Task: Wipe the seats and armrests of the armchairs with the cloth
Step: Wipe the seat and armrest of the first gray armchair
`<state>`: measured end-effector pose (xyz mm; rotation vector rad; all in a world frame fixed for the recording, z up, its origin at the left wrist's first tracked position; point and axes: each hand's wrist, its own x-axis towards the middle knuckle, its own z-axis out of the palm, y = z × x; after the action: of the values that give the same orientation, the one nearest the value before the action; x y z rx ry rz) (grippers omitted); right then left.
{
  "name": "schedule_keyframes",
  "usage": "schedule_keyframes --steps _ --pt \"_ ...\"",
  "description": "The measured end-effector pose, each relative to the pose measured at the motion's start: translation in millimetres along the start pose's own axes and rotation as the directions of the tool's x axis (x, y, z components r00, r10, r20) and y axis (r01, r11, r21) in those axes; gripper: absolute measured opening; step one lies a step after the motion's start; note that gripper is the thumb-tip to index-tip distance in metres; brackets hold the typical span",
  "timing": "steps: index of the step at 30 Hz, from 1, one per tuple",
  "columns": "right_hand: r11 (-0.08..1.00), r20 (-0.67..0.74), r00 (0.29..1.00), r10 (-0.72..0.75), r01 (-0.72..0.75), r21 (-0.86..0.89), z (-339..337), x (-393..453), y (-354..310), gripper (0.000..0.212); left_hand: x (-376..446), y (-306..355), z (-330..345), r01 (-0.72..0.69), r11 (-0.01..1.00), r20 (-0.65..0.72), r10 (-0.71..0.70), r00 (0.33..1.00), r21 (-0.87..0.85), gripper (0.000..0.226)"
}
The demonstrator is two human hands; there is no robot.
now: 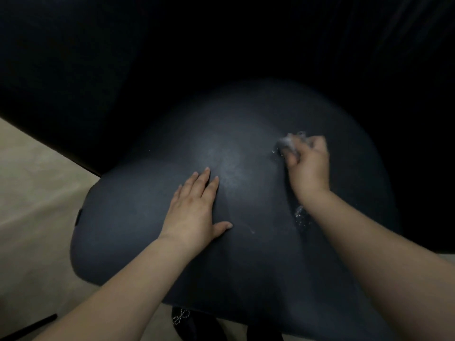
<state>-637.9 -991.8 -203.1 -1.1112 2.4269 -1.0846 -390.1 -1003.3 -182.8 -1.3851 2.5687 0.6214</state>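
Observation:
A dark blue-grey padded seat [152, 217] of an armchair fills the middle of the view. My left hand [194, 207] lies flat on it with straight, spread fingers, near the seat's centre. My right hand [309, 166] grips a small crumpled grey cloth [286, 142] and presses it onto the right part of the seat. The cloth pokes out beyond the fingers and looks blurred. Wet drops glint on the seat beside the cloth and near my right wrist [301, 217]. A pale dusty patch [226, 158] marks the seat between my hands.
The black backrest [172, 57] rises dark behind the seat and around its right side. Beige floor [32, 193] shows at the left. A dark shoe with a beaded bow [181, 317] stands below the seat's front edge.

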Motion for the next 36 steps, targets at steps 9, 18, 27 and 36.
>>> schedule_keyframes --steps 9,18,27,36 --pt "0.99 0.003 0.992 0.125 -0.125 0.066 -8 27 5 0.031 16 -4 -1 -0.013 1.0 -0.003 0.013 1.0 -0.002 0.104" --pt "0.974 -0.037 0.986 0.162 -0.154 0.167 -11 39 -3 0.034 23 -1 -6 -0.015 1.0 -0.004 0.015 1.0 -0.011 0.104" --pt "0.975 0.163 0.967 -0.196 0.21 -0.073 -7 17 0 0.027 24 -1 -5 -0.015 1.0 0.005 0.015 1.0 -0.013 0.105" --pt "0.977 0.209 0.955 -0.208 0.214 -0.004 -20 -14 1 0.03 17 7 -4 -0.028 0.999 0.01 0.028 1.0 -0.033 0.104"
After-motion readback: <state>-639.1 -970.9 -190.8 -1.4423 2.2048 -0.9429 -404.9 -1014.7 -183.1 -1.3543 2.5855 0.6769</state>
